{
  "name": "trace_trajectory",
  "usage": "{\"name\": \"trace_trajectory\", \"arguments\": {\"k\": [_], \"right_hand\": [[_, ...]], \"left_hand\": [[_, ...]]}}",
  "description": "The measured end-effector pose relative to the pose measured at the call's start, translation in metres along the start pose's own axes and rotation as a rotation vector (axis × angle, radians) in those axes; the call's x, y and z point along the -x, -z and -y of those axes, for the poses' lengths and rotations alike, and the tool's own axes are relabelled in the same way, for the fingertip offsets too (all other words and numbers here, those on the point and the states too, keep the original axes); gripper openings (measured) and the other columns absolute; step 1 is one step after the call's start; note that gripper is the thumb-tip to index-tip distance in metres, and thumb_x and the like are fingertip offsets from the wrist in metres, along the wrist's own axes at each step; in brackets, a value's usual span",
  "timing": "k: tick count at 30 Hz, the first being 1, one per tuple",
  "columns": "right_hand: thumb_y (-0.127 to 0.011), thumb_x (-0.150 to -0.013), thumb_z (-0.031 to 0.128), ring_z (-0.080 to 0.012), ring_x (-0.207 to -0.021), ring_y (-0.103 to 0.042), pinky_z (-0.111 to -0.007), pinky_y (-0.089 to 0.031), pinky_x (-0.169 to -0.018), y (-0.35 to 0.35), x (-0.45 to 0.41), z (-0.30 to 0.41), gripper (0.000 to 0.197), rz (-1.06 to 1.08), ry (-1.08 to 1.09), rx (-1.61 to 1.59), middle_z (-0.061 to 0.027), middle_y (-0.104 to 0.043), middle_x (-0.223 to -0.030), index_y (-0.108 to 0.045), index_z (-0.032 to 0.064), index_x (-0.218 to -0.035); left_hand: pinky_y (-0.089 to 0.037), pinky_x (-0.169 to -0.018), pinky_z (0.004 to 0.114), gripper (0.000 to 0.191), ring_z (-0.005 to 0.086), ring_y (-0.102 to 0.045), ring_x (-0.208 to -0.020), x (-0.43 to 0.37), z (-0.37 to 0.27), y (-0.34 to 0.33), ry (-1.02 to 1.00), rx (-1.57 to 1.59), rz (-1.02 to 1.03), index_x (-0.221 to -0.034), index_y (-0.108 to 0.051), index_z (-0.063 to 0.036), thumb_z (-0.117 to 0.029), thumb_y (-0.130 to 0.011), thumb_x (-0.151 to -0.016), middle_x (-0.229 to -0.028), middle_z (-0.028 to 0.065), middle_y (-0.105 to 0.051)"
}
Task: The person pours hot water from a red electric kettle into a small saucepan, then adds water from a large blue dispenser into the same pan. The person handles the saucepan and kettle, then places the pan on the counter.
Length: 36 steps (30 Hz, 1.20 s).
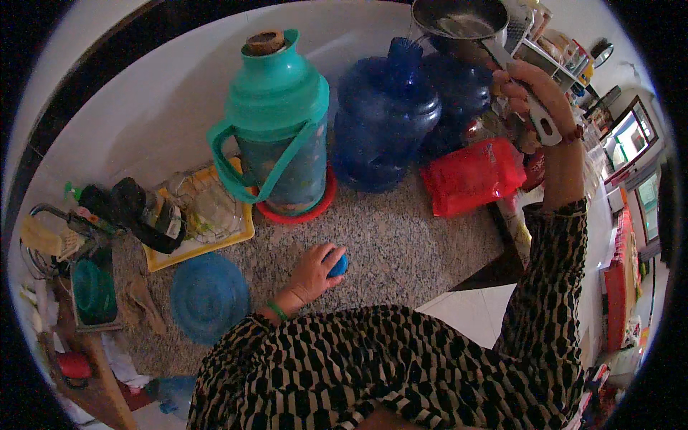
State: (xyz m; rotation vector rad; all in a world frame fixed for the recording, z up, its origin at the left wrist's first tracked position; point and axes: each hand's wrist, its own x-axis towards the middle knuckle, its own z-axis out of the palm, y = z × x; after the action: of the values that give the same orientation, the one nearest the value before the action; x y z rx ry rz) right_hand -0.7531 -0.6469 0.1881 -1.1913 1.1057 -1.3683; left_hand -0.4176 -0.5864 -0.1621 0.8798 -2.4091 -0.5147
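Observation:
My right hand, raised at the upper right, grips the pale handle of a dark saucepan. The pan is beside and above the mouth of a blue plastic water jug. A thin clear streak shows between the pan's left rim and the jug's neck. My left hand rests low over the speckled stone counter, its fingers around a small blue cap. To the jug's left stands a green thermos flask with a cork stopper, set on a red dish.
A second dark blue jug stands behind the pan side. A red packet lies at the counter's right edge. On the left are a yellow-rimmed tray, a round blue lid, a cloth and a sink with a green basin.

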Motion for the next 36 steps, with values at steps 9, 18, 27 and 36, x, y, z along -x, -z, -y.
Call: {"name": "trace_trajectory", "arguments": {"k": [9,18,27,36], "right_hand": [[-0.045,-0.085,0.016,-0.0023,-0.051,-0.038,-0.015,-0.035,-0.039,0.016,-0.006,0.007,0.032,0.128,-0.04,0.125,-0.0051,-0.049,-0.082,-0.042,-0.0049,-0.109],[-0.045,-0.083,0.013,-0.0025,-0.05,-0.036,-0.014,-0.034,-0.037,0.0,-0.003,0.007,0.033,0.011,-0.042,0.219,-0.0066,-0.048,-0.082,-0.041,-0.0052,-0.11],[-0.053,-0.081,0.016,-0.0073,-0.054,-0.046,-0.018,-0.04,-0.043,0.017,-0.012,0.002,0.024,0.097,-0.004,0.116,-0.0104,-0.057,-0.079,-0.05,-0.003,-0.095],[-0.053,-0.081,0.016,-0.0067,-0.052,-0.044,-0.019,-0.04,-0.042,0.007,-0.01,0.003,0.019,0.102,0.026,0.149,-0.0087,-0.056,-0.078,-0.049,-0.0008,-0.087]], "left_hand": [[-0.039,-0.082,0.044,0.059,0.0323,-0.042,-0.098,-0.008,-0.004,0.001,-0.044,-0.012,0.014,-0.12,-0.039,-0.01,-0.02,-0.067,-0.069,-0.11,0.0122,-0.04],[-0.04,-0.081,0.042,0.064,0.0323,-0.045,-0.095,-0.008,-0.001,-0.003,-0.046,0.002,-0.053,-0.116,-0.043,-0.0091,-0.019,-0.071,-0.06,-0.108,0.0123,-0.044],[-0.039,-0.083,0.041,0.064,0.032,-0.045,-0.095,-0.006,-0.001,-0.006,-0.039,0.01,-0.061,-0.117,-0.042,-0.0094,-0.018,-0.07,-0.06,-0.108,0.0112,-0.043],[-0.038,-0.084,0.042,0.063,0.0324,-0.045,-0.097,-0.004,0.0,-0.005,-0.019,0.018,-0.05,-0.117,-0.042,-0.01,-0.019,-0.069,-0.061,-0.108,0.0117,-0.043]]}}
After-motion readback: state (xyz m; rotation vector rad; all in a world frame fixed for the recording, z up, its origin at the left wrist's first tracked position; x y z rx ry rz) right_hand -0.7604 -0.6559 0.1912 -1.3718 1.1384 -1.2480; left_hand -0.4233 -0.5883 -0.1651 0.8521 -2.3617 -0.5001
